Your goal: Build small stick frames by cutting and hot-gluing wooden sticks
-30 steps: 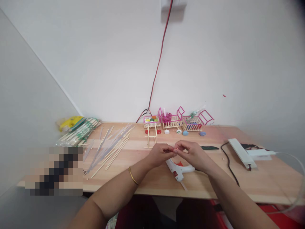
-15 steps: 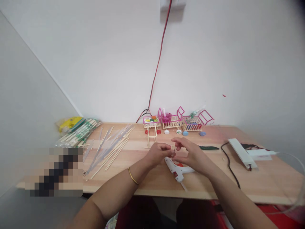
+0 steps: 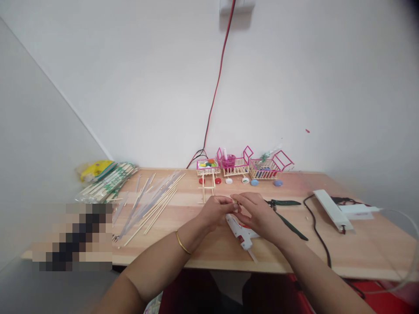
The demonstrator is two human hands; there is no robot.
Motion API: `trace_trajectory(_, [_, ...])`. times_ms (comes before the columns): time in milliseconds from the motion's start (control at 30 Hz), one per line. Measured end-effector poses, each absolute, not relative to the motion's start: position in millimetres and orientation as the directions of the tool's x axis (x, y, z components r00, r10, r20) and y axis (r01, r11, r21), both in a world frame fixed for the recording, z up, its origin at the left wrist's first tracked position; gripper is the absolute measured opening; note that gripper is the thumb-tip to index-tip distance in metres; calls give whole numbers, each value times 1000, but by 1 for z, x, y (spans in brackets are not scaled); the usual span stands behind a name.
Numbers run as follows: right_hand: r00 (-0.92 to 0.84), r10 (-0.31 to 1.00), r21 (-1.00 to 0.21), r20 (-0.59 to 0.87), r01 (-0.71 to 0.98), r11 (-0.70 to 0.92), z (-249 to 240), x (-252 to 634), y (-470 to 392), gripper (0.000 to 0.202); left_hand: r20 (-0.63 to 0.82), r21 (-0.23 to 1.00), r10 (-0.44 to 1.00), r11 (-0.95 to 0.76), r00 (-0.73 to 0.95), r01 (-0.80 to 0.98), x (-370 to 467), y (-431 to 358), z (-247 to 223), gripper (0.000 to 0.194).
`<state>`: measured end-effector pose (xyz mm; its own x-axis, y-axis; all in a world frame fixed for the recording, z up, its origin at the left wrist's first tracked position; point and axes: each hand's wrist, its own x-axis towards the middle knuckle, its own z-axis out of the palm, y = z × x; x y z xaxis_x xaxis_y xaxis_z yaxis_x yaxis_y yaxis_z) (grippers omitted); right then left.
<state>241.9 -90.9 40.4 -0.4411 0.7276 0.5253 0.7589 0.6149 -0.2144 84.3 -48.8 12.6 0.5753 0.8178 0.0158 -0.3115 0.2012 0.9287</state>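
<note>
My left hand (image 3: 211,214), with a gold bangle on its wrist, pinches a small bunch of short wooden sticks (image 3: 235,202) above the middle of the table. Fingers of my right hand (image 3: 257,214) close on the same sticks from the other side and partly hide them. Beneath both hands lies a white glue gun (image 3: 242,235) with an orange part, partly covered by my right hand. Just right of that hand rest pliers with dark green handles (image 3: 291,225). Behind my left hand stands a small frame of wooden sticks (image 3: 208,188).
Long wooden sticks (image 3: 160,211) and clear glue sticks (image 3: 137,213) lie at left, near bagged sticks (image 3: 113,181). Small pink-trimmed stick carts (image 3: 235,168) stand along the wall, with coloured caps (image 3: 254,182) before them. A power strip (image 3: 332,210) and black cable (image 3: 314,222) are at right.
My right hand has moved slightly left, and its spread fingers have closed onto the short sticks. More of the green-handled pliers now shows. My left hand stays almost in place.
</note>
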Motion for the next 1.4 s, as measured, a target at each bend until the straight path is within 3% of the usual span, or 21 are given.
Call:
trace_trajectory(233, [-397, 770, -347, 500, 722, 598, 38, 244, -93, 38, -46, 921, 828, 252, 559, -297, 85, -49, 12, 27])
trace_trajectory(367, [-256, 857, -563, 446, 665, 492, 44, 245, -96, 61, -29, 953, 857, 179, 515, -244, 84, -50, 15, 28])
trace_trajectory(467, [-109, 928, -723, 355, 598, 346, 49, 246, -95, 44, 38, 980, 864, 65, 503, -186, 84, -50, 15, 29])
trace_trajectory(600, [-106, 970, -808, 217, 538, 239, 50, 243, -91, 28, 107, 994, 843, -83, 527, -70, 84, -51, 12, 30])
trace_trajectory(733, [-101, 964, -774, 248, 578, 260, 53, 241, -90, 24, 151, 983, 838, -181, 525, 7, 83, -53, 13, 28])
trace_trajectory(833, [-85, 958, -757, 275, 595, 270, 55, 241, -91, 24, 199, 978, 798, -201, 569, -61, 83, -55, 16, 28])
trace_trajectory(1100, [-139, 962, -785, 236, 556, 273, 58, 240, -91, 22, 120, 993, 821, -88, 558, -83, 84, -52, 10, 26])
trace_trajectory(1167, [-184, 935, -726, 303, 591, 352, 58, 239, -91, 24, 84, 990, 835, -10, 543, -138, 85, -52, 11, 27])
trace_trajectory(1267, [-280, 873, -587, 398, 654, 477, 54, 241, -92, 47, -8, 952, 837, 174, 546, -252, 86, -52, 15, 32])
trace_trajectory(1400, [-313, 848, -446, 427, 743, 499, 44, 243, -90, 51, -44, 899, 816, 285, 576, -334, 86, -53, 16, 36])
